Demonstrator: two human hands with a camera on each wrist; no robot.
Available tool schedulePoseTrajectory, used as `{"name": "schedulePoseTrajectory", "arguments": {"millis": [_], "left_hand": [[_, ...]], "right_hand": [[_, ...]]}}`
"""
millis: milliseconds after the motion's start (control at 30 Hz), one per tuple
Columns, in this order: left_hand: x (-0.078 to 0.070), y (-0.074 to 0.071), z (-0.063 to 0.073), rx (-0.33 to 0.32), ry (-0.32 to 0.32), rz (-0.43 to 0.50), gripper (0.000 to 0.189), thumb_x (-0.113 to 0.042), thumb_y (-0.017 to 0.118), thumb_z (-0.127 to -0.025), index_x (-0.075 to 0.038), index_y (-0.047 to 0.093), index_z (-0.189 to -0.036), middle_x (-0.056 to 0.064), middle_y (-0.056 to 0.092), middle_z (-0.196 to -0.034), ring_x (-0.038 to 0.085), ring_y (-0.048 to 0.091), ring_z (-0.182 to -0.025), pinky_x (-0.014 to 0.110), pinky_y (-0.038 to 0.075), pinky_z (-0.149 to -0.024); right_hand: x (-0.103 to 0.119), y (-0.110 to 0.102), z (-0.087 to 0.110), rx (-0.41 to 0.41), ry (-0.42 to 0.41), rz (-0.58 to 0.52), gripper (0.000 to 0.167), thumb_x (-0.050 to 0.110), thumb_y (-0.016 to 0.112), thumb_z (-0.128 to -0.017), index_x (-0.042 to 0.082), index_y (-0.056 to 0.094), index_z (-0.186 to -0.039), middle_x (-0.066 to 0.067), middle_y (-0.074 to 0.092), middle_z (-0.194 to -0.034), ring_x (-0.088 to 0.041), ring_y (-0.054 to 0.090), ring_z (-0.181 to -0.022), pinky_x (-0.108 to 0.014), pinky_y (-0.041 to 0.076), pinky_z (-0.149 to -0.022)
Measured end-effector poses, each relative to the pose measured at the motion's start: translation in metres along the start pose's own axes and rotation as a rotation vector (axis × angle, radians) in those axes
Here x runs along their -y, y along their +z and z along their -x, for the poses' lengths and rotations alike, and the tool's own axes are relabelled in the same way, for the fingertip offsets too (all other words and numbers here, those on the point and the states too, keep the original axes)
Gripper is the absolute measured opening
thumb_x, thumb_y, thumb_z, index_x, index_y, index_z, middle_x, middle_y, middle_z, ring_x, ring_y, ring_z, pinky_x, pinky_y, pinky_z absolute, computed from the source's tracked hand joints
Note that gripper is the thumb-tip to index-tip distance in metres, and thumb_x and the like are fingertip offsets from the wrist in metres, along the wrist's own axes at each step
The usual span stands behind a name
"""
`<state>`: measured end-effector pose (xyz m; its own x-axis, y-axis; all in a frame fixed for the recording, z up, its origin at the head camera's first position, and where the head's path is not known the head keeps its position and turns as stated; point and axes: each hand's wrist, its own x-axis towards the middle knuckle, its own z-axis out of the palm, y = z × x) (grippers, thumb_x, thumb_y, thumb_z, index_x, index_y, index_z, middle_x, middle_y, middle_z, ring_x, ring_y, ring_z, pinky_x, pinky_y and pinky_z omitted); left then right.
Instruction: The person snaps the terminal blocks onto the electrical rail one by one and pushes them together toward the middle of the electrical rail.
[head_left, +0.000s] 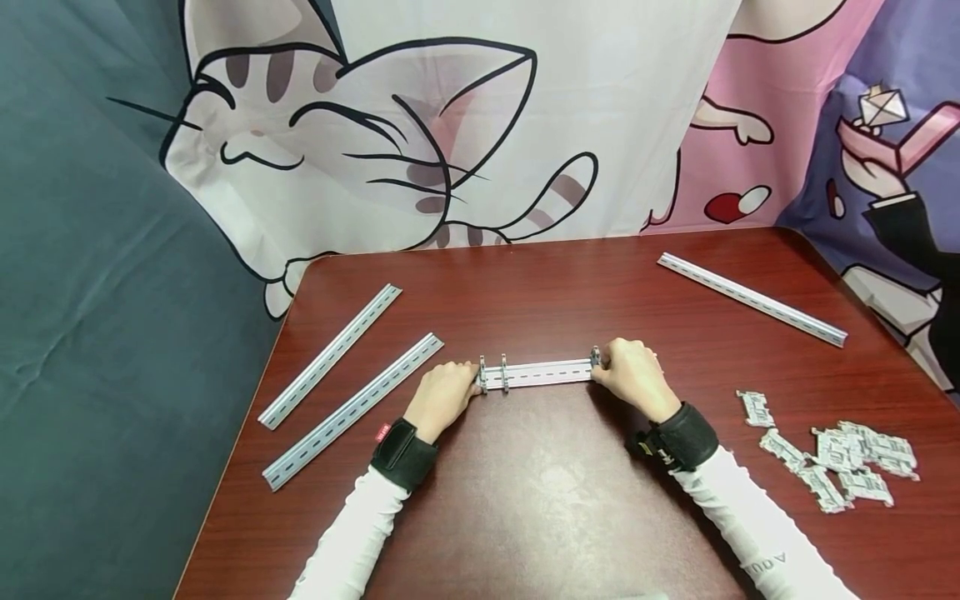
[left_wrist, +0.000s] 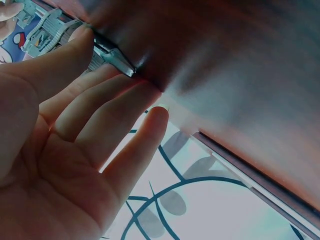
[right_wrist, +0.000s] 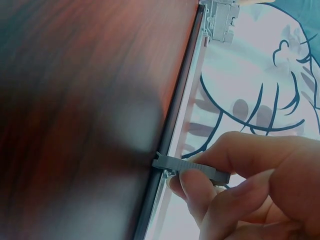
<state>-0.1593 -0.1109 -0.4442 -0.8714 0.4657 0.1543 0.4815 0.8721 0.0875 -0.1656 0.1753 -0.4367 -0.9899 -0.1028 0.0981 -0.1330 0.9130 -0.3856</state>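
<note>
white sleeves (head_left: pixel 352 533) reach up from the bottom edge of the head view, the right one bearing dark lettering, each meeting a black wrist strap (head_left: pixel 678 439). past them, a slotted metal rail (head_left: pixel 547 375) lies crosswise near the middle of the brown table (head_left: pixel 495 517), between the two hands. the left hand (head_left: pixel 442 396) pinches the rail's left end, thumb on one side and fingers on the other, the little finger stretched out apart from the rest. the right hand (head_left: pixel 636 375) works at the opposite end, thumb and forefinger closed on a grey clip (right_wrist: pixel 190 167) that touches the rail; i cannot tell whether it is fully seated. two more clips (head_left: pixel 505 374) stand upright across the rail just beside the left hand, with a gap between them. in the head view the hands partly hide the rail's ends.

on the left, two loose rails (head_left: pixel 352 412) lie slanted and side by side, the nearer one's far tip just beside the left hand. on the far right, another loose rail (head_left: pixel 752 298) slants toward the table's right edge, well apart from the hands. below it, to the right of the right forearm, lies a loose heap of pale clips (head_left: pixel 840 454), some overlapping. beyond the far edge hangs a white cloth with a cat print (head_left: pixel 255 200), then pink cloth (head_left: pixel 738 167) and purple cloth (head_left: pixel 817 158); plain teal cloth (head_left: pixel 135 333) covers the left side.
</note>
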Motion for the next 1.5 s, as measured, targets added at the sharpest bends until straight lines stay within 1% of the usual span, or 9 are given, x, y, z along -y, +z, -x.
{"name": "schedulePoseTrajectory", "arguments": {"millis": [200,433,600,833,1067,1200,1433,1500], "left_hand": [[0.0,-0.001,0.0,0.001,-0.002,0.001,0.018,-0.023,0.071,-0.085,-0.008,0.068,-0.093,0.013,0.071,-0.085,0.031,0.068,-0.074,0.042,0.053,-0.058],[0.0,-0.002,0.0,-0.003,-0.002,0.011,0.016,-0.023,0.071,-0.085,-0.008,0.067,-0.09,0.012,0.071,-0.083,0.03,0.068,-0.073,0.042,0.053,-0.057],[0.0,-0.001,0.001,-0.004,0.003,0.007,0.017,-0.023,0.071,-0.085,-0.008,0.068,-0.091,0.013,0.071,-0.083,0.03,0.068,-0.073,0.041,0.053,-0.057],[0.001,0.0,0.001,-0.02,0.011,0.0,0.016,-0.022,0.072,-0.084,-0.007,0.066,-0.089,0.012,0.07,-0.078,0.029,0.068,-0.07,0.041,0.053,-0.055],[0.001,-0.001,0.0,-0.022,0.013,0.001,0.017,-0.023,0.071,-0.085,-0.007,0.067,-0.09,0.012,0.069,-0.077,0.029,0.068,-0.071,0.041,0.053,-0.056],[0.002,-0.001,0.0,-0.023,0.009,0.001,0.018,-0.023,0.071,-0.085,-0.007,0.066,-0.089,0.012,0.069,-0.077,0.03,0.068,-0.071,0.041,0.053,-0.056],[0.001,-0.001,0.0,-0.013,0.006,-0.007,0.018,-0.024,0.071,-0.085,-0.007,0.067,-0.091,0.012,0.07,-0.079,0.03,0.068,-0.072,0.041,0.053,-0.057],[0.001,-0.001,0.0,-0.015,0.006,-0.003,0.018,-0.023,0.071,-0.085,-0.007,0.066,-0.089,0.012,0.069,-0.078,0.03,0.068,-0.072,0.041,0.053,-0.057]], "right_hand": [[0.007,0.004,-0.002,-0.002,-0.018,-0.004,0.039,0.013,0.064,-0.068,0.02,0.031,-0.049,0.008,0.029,-0.052,-0.017,0.038,-0.052,-0.029,0.027,-0.045],[0.016,0.005,-0.001,0.02,0.024,-0.016,0.037,0.012,0.062,-0.069,0.019,0.032,-0.049,0.006,0.032,-0.053,-0.019,0.04,-0.053,-0.03,0.028,-0.043],[0.019,0.007,-0.001,0.013,0.007,-0.018,0.038,0.011,0.064,-0.067,0.02,0.032,-0.049,0.007,0.032,-0.052,-0.019,0.04,-0.053,-0.03,0.029,-0.044],[0.024,0.01,-0.002,-0.021,-0.034,-0.004,0.038,0.011,0.064,-0.067,0.019,0.031,-0.049,0.007,0.03,-0.052,-0.019,0.038,-0.052,-0.034,0.034,-0.047],[0.031,0.012,-0.003,-0.008,0.015,0.003,0.038,0.013,0.063,-0.069,0.019,0.032,-0.048,0.003,0.037,-0.053,-0.023,0.043,-0.053,-0.038,0.037,-0.044],[0.034,0.014,-0.003,-0.021,0.006,-0.002,0.037,0.012,0.064,-0.068,0.019,0.033,-0.048,0.003,0.038,-0.053,-0.023,0.044,-0.052,-0.04,0.04,-0.045],[0.036,0.016,-0.003,-0.025,-0.013,-0.005,0.038,0.011,0.064,-0.067,0.02,0.032,-0.048,0.004,0.036,-0.052,-0.022,0.042,-0.051,-0.041,0.04,-0.046],[0.037,0.015,-0.002,-0.022,-0.012,0.004,0.038,0.013,0.064,-0.068,0.019,0.033,-0.048,0.003,0.038,-0.051,-0.024,0.045,-0.05,-0.042,0.041,-0.046]]}}
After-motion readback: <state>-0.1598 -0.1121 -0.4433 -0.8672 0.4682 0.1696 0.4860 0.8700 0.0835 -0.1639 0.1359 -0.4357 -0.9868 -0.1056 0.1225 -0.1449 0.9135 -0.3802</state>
